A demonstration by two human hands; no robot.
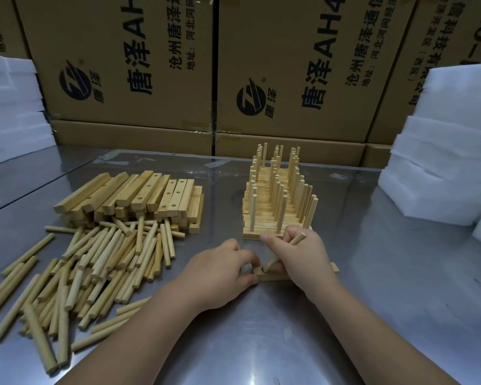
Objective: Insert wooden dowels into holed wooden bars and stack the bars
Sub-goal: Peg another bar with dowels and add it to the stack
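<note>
right hand (pixel 295 262): fingers pinching a dowel (pixel 285 252), tilted, tip at the bar's end hole
left hand (pixel 220 270): fingers clamp the bar (pixel 334 267) flat on the table (pixel 372 315)
feel: dowel's probably light, stiff, smooth, so grip mid-shaft
stack (pixel 275 204): just behind

printed cardboard boxes (pixel 128 65) and white foam stacks (pixel 439 151) behind steel table (pixel 386 273).

Dim, cool overhead light spreads pale glare across the scuffed grey metal tabletop (pixel 386 273), shadows stay faint and soft, and wide-angle distortion tilts the brown printed cardboard boxes (pixel 122 65) and stacked white foam blocks (pixel 442 176) outward, slightly blurred near the edges.
</note>
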